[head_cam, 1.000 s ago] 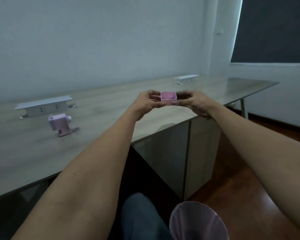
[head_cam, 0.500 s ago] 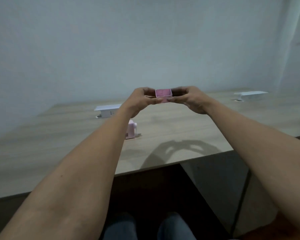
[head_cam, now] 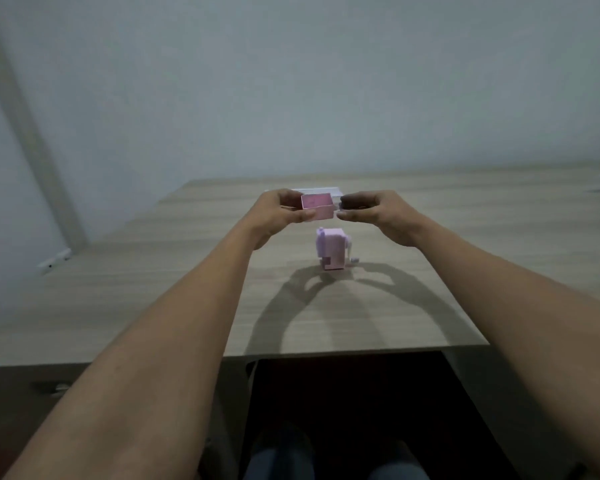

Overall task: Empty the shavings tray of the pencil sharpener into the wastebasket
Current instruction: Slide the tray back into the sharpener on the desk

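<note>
Pale wall backs a wooden desk (head_cam: 174,292). Above it, the left hand (head_cam: 278,216) pinches the pink tray (head_cam: 317,206) by its left end, open side up. The right hand (head_cam: 374,213) sits just beside the tray's right end, fingers curled; contact cannot be told. Below them, the pink sharpener (head_cam: 331,249) stands on the desk.

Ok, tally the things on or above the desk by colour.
Pink: 2, the shavings tray held in the left hand and the pencil sharpener standing on the desk.
White: 1, the socket box behind the tray.
Total: 3.
</note>
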Demonstrator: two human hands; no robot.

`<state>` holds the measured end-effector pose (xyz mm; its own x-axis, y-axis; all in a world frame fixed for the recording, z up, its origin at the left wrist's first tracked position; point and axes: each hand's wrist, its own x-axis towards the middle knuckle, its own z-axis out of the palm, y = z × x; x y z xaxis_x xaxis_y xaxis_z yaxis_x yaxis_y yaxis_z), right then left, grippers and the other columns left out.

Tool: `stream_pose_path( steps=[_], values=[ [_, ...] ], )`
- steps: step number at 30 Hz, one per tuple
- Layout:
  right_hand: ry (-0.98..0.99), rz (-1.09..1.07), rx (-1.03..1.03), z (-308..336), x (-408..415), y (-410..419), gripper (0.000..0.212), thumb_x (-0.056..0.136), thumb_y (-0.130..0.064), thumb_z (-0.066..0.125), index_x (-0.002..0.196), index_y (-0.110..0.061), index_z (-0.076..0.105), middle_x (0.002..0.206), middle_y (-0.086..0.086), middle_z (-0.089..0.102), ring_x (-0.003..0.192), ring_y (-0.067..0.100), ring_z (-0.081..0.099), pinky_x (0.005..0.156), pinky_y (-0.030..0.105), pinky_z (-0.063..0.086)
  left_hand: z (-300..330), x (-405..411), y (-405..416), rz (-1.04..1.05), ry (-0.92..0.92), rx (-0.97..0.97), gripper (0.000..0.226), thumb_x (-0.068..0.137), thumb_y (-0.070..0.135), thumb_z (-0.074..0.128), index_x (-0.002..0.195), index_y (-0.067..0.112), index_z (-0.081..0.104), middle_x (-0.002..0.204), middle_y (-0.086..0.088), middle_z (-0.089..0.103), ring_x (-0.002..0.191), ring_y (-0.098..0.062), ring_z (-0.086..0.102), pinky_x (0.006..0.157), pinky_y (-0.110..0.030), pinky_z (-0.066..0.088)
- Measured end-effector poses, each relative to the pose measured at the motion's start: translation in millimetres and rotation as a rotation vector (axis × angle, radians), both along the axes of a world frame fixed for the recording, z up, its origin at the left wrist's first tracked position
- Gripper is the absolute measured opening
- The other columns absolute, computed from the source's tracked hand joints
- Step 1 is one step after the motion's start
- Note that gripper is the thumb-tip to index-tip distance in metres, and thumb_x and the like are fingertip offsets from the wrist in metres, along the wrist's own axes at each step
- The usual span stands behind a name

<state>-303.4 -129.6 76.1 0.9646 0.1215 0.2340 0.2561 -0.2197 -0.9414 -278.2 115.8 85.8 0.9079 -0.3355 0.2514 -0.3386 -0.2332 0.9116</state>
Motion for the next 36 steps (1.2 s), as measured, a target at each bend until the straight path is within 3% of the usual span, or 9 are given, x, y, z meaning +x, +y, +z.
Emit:
stream_pose_path(
  steps=[3,6,10,13,16,20,25,29,36],
  values=[
    [0.009,-0.062,-0.009,-12.9,12.2,-2.4,0.054,0.077,-0.01,0.084,0.127,-0.001,0.065,0.115,0.004,0.073,0.104,0.008,0.069,0.08,0.012,0.048,-19.4,11.7,18.0,0.035,0.031,-0.015,0.045,0.083,0.003,0.077,0.127,0.001,0.066,0.11,-0.009,0.073,0.091,-0.013,0.07,0.074,-0.008,0.053],
    [0.034,-0.069,-0.023,-24.5,24.9,-7.6,0.06,0.075,-0.011,0.085,0.131,-0.001,0.064,0.124,0.006,0.071,0.113,0.013,0.066,0.082,0.013,0.045,-44.6,25.6,34.5,0.083,0.068,-0.025,0.046,0.084,0.004,0.077,0.128,0.001,0.065,0.117,-0.013,0.072,0.098,-0.019,0.069,0.082,-0.018,0.052],
    [0.083,-0.01,-0.057,-36.0,33.1,-10.8,0.058,0.077,-0.009,0.083,0.131,-0.001,0.064,0.127,0.006,0.069,0.118,0.013,0.064,0.094,0.018,0.046,-79.7,37.4,46.0,0.126,0.14,-0.019,0.052,0.083,0.005,0.079,0.131,-0.002,0.062,0.121,-0.016,0.071,0.104,-0.022,0.069,0.078,-0.015,0.057],
    [0.105,0.012,-0.086,-46.2,39.0,-12.3,0.058,0.077,-0.007,0.083,0.132,-0.002,0.064,0.128,0.006,0.069,0.12,0.014,0.064,0.104,0.025,0.046,-102.4,41.6,42.7,0.134,0.194,0.004,0.053,0.081,0.009,0.081,0.13,0.0,0.063,0.118,-0.018,0.072,0.091,-0.018,0.07,0.074,-0.021,0.058],
    [0.12,0.036,-0.082,-52.4,41.1,-11.2,0.06,0.077,-0.003,0.081,0.134,-0.002,0.062,0.127,0.007,0.07,0.12,0.015,0.064,0.089,0.014,0.051,-113.2,44.7,34.3,0.12,0.217,0.002,0.053,0.081,0.008,0.081,0.13,-0.001,0.063,0.118,-0.016,0.073,0.085,-0.012,0.069,0.064,-0.012,0.053],
    [0.108,0.041,-0.056,-54.8,41.1,-10.3,0.059,0.078,0.001,0.079,0.134,0.0,0.061,0.125,0.009,0.07,0.116,0.016,0.065,0.077,0.008,0.053,-113.9,49.6,26.3,0.068,0.222,-0.021,0.053,0.079,0.006,0.081,0.129,-0.002,0.064,0.12,-0.017,0.073,0.094,-0.016,0.07,0.072,-0.015,0.054],
    [0.106,0.038,-0.058,-56.1,41.0,-11.2,0.059,0.078,-0.001,0.08,0.134,-0.002,0.062,0.124,0.008,0.071,0.111,0.012,0.066,0.078,0.007,0.052,-116.5,45.4,18.3,0.019,0.229,-0.041,0.05,0.078,0.007,0.083,0.125,-0.002,0.068,0.118,-0.017,0.074,0.1,-0.021,0.07,0.099,-0.034,0.054],
    [0.103,0.04,-0.043,-57.3,41.8,-11.2,0.059,0.078,-0.001,0.08,0.134,-0.002,0.062,0.125,0.007,0.071,0.119,0.015,0.064,0.083,0.008,0.052,-117.5,42.1,15.1,-0.003,0.231,-0.051,0.047,0.079,0.009,0.082,0.123,0.001,0.07,0.115,-0.015,0.076,0.099,-0.02,0.071,0.1,-0.035,0.055],
    [0.101,0.043,-0.032,-58.3,41.8,-11.6,0.059,0.077,-0.001,0.081,0.133,-0.002,0.063,0.124,0.006,0.071,0.116,0.013,0.065,0.08,0.007,0.052,-117.5,43.3,9.4,-0.005,0.236,-0.061,0.051,0.077,0.012,0.084,0.125,0.001,0.069,0.116,-0.014,0.076,0.103,-0.022,0.071,0.101,-0.037,0.054]
  ],
)
